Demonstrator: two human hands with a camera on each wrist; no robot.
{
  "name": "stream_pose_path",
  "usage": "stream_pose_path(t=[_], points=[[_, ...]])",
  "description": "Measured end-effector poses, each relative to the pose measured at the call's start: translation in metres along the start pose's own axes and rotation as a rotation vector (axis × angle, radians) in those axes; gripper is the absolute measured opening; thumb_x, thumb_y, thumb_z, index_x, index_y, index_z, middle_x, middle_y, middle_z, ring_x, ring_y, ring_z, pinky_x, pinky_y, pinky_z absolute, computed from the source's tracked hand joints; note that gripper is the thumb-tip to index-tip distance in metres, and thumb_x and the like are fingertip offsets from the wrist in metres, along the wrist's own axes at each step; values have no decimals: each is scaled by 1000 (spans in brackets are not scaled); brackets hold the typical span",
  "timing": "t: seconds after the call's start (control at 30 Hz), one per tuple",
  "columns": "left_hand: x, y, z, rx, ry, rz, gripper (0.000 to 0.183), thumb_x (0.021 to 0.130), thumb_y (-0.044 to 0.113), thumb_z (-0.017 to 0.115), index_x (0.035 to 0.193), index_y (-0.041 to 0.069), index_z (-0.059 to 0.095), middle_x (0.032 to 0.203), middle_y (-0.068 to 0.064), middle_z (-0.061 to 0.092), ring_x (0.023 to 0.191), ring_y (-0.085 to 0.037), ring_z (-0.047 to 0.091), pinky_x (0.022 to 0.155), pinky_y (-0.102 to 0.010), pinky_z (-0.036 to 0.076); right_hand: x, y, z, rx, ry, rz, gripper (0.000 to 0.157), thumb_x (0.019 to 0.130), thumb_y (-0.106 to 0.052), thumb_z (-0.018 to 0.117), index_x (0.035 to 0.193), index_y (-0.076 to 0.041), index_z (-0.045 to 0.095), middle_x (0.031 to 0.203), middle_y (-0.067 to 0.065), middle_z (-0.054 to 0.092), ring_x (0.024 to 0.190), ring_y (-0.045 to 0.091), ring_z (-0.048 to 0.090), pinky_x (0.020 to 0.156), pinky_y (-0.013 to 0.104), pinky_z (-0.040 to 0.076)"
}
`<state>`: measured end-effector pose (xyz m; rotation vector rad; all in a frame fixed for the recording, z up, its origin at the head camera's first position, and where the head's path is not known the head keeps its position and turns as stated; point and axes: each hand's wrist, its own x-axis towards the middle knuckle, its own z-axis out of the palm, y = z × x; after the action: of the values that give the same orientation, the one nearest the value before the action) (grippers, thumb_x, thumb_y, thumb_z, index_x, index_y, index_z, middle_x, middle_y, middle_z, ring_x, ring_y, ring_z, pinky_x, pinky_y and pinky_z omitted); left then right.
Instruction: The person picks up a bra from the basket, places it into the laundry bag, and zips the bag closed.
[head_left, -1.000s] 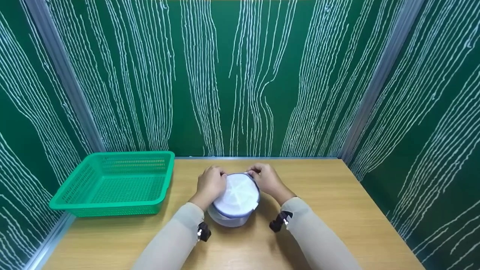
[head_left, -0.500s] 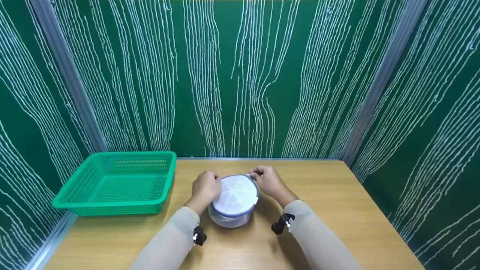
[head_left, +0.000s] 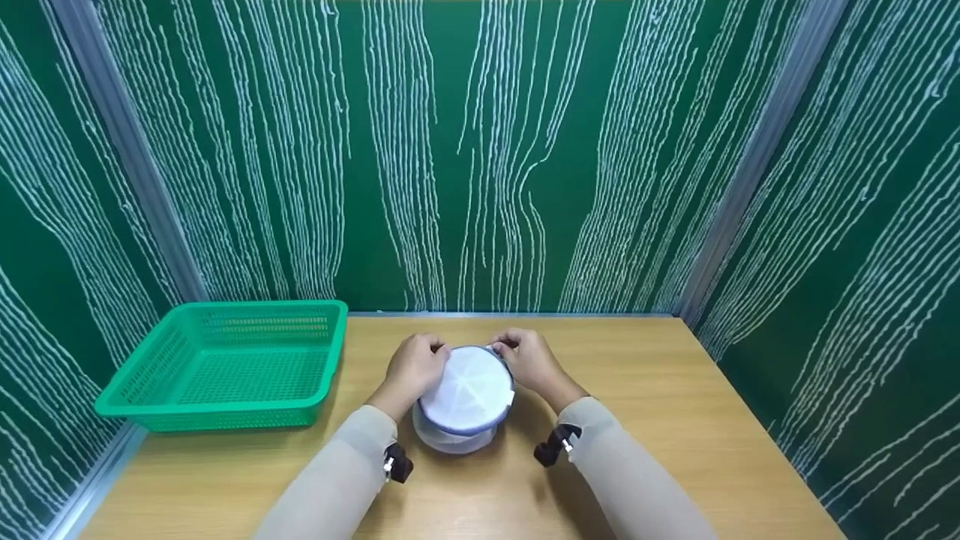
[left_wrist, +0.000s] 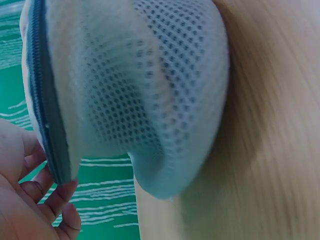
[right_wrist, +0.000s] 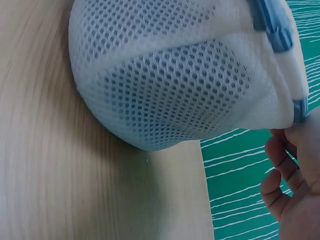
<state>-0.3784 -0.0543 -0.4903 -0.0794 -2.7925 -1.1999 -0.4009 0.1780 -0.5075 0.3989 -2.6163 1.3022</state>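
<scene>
A round mesh laundry bag (head_left: 466,390) with a pale ribbed top and a blue zipper round its rim stands on the table, its top tilted towards me. My left hand (head_left: 415,369) pinches the rim at the far left. On the far right side, my right hand (head_left: 532,361) pinches the rim by the zipper. In the left wrist view, the mesh body (left_wrist: 175,75) bulges beside the zipper (left_wrist: 47,95), with the left fingers (left_wrist: 60,200) at its end. The right wrist view has the mesh side (right_wrist: 165,85) close up, and the right fingers (right_wrist: 282,160) loosely curled below the rim.
A green plastic basket (head_left: 330,375) with perforated walls stands at the back left of the wooden table (head_left: 637,382). Green panels with white streaks (head_left: 465,150) and metal posts (head_left: 757,165) enclose the table behind and on both sides.
Both hands stay at the bag's rim. The left hand has shifted slightly left, then its thumb came back over the rim. The bag has barely moved.
</scene>
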Motion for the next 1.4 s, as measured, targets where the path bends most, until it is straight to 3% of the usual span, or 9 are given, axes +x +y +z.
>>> stream_pose_path(t=[0.17, 0.4, 0.47, 0.67, 0.93, 1.2, 1.4], points=[[0, 12, 2, -2, -45, -18, 31, 116, 32, 64, 132, 12, 81, 133, -10, 78, 127, -30, 72, 117, -52, 59, 2, -5, 2, 0, -9, -3, 12, 110, -6, 73, 110, -8, 85, 109, 8, 86, 110, 25, 79, 103, 47, 66], [5, 20, 6, 68, -48, 116, 26, 115, 31, 68, 124, 13, 84, 128, -9, 82, 124, -32, 74, 111, -53, 60, 3, -9, 3, 9, -4, -25, 12, 109, -5, 73, 110, -7, 85, 110, 9, 86, 111, 28, 80, 103, 47, 67], [6, 20, 7, 70, -57, 126, 22, 114, 28, 69, 120, 13, 84, 125, -8, 82, 121, -31, 74, 109, -53, 60, 3, -9, 2, 5, -7, -28, 12, 109, -5, 73, 109, -7, 85, 111, 9, 86, 111, 28, 80, 103, 47, 67], [6, 17, 6, 36, -72, 49, 19, 116, 26, 67, 116, 15, 83, 120, -6, 79, 113, -26, 72, 106, -49, 62, 1, -6, 1, 7, -14, -5, 11, 109, -6, 75, 109, -9, 85, 110, 7, 86, 110, 25, 79, 103, 45, 67], [3, 10, 1, 75, -47, 27, 21, 116, 27, 66, 119, 14, 82, 120, -7, 80, 114, -27, 73, 107, -51, 61, 0, 0, -2, 14, -15, 3, 15, 111, -5, 71, 106, -10, 84, 106, 5, 84, 101, 19, 75, 94, 43, 66], [-4, 5, -7, 26, -49, -64, 26, 118, 29, 62, 128, 12, 79, 125, -8, 77, 113, -27, 70, 108, -49, 63, -2, -4, -5, 15, 4, 7, 15, 109, -3, 72, 105, -10, 84, 106, 6, 85, 104, 23, 77, 99, 46, 66], [-3, 4, -8, 14, -55, -29, 28, 117, 28, 60, 129, 11, 79, 130, -11, 78, 123, -30, 71, 114, -52, 60, -2, -6, -2, 20, 4, 13, 14, 109, -3, 72, 106, -9, 84, 108, 7, 85, 105, 23, 77, 99, 45, 67]])
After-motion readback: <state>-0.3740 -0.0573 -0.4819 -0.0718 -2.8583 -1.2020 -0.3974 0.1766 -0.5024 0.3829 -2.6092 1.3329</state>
